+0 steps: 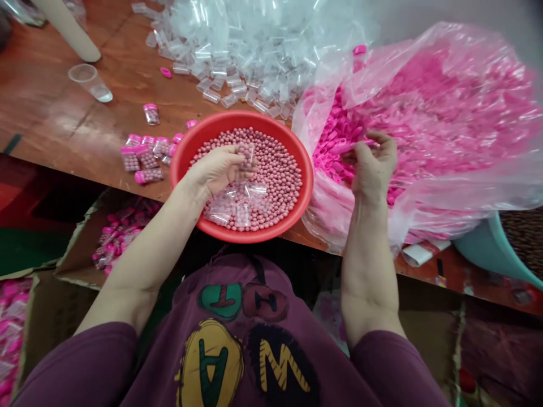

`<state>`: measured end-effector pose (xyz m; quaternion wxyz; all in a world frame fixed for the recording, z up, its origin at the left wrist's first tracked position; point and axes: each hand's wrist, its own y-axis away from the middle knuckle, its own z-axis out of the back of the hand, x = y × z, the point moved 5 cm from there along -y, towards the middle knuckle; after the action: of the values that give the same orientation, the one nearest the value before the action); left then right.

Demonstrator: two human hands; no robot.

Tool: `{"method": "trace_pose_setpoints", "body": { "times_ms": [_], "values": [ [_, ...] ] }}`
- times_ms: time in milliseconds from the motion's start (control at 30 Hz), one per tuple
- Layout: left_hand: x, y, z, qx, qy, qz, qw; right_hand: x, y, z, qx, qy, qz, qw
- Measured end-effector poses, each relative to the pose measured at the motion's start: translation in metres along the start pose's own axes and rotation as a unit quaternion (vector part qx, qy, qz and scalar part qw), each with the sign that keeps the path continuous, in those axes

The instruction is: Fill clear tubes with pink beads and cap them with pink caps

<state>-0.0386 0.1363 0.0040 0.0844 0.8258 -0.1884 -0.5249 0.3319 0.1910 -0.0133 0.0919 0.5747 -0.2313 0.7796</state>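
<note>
Over a red basin (pixel 307 186) of small pink balls (pixel 280 192), my left hand (pixel 223 169) grips a small clear container (pixel 247 154) with pink balls inside. Several clear containers (pixel 241 215) lie on the balls under that hand. To the right, my right hand (pixel 373 161) is at the mouth of a clear plastic bag (pixel 432 192) full of pink caps (pixel 335 133). Its fingers are bent and pinched together by the caps; a pink cap seems to be at the fingertips, partly hidden.
A heap of clear containers (pixel 237 51) lies behind the basin. Filled, pink-capped containers (pixel 146 155) stand and lie left of it, near a clear cup (pixel 90 82). Cardboard boxes (pixel 80 243) with more sit below the table edge. A blue-green tub (pixel 487 243) is at far right.
</note>
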Motion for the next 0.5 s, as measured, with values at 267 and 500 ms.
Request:
{"method": "trace_pose_setpoints", "body": {
  "times_ms": [267,500],
  "values": [
    [0.000,-0.006,0.011,-0.004,0.038,-0.008,0.999,0.063,0.078,-0.086,0.251,0.258,0.214,0.908],
    [0.000,-0.003,0.010,0.012,0.061,0.001,0.998,0.088,0.094,-0.120,0.298,0.466,0.266,0.789]
  ]
}}
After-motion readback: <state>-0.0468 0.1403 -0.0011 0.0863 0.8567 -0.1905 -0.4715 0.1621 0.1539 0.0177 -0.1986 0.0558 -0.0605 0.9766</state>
